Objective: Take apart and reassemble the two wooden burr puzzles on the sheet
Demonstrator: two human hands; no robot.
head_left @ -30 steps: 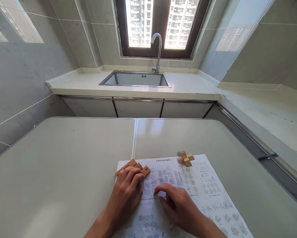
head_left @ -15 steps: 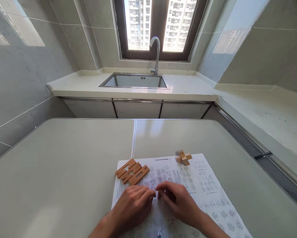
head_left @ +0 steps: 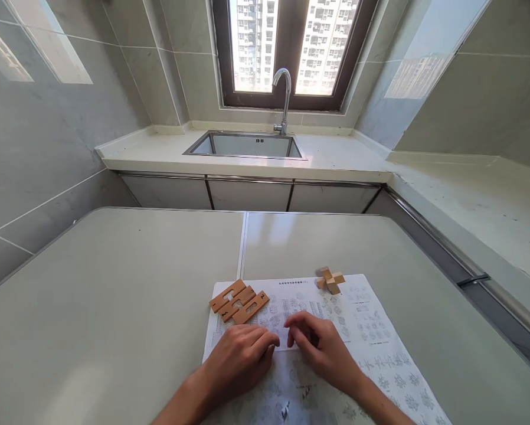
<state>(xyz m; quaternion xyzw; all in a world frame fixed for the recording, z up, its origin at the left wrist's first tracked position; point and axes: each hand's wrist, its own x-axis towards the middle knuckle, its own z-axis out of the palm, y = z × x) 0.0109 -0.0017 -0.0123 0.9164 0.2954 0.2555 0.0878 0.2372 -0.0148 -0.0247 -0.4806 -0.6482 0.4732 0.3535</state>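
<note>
Pale desk (head_left: pixel 114 307), printed sheet (head_left: pixel 357 354) on it well in from the left edge, its lower part running toward the near side. Leftmost on the paper, by its far left corner: three slotted wooden pieces (head_left: pixel 244 307), flat, side by side in a stepped row, numeral 2 legible on the rightmost. Just nearer and to the right, left hand (head_left: pixel 246 351), palm down over the sheet, fingers bent and close together; undersides hidden, cannot tell whether anything is gripped. Beyond the desk's far edge, a sink (head_left: pixel 247 143), curved tap (head_left: pixel 287 100) at its right rear, window (head_left: pixel 285 53) behind. Next comes the right hand (head_left: pixel 316 342), near the left one but apart from it, fingers loosely curled, tips parted. Farther right, at the sheet's far edge near its right corner, well short of the desk's far edge, an interlocked wooden cross (head_left: pixel 330 281). Small line figures (head_left: pixel 400 379) run down the paper's right side.
</note>
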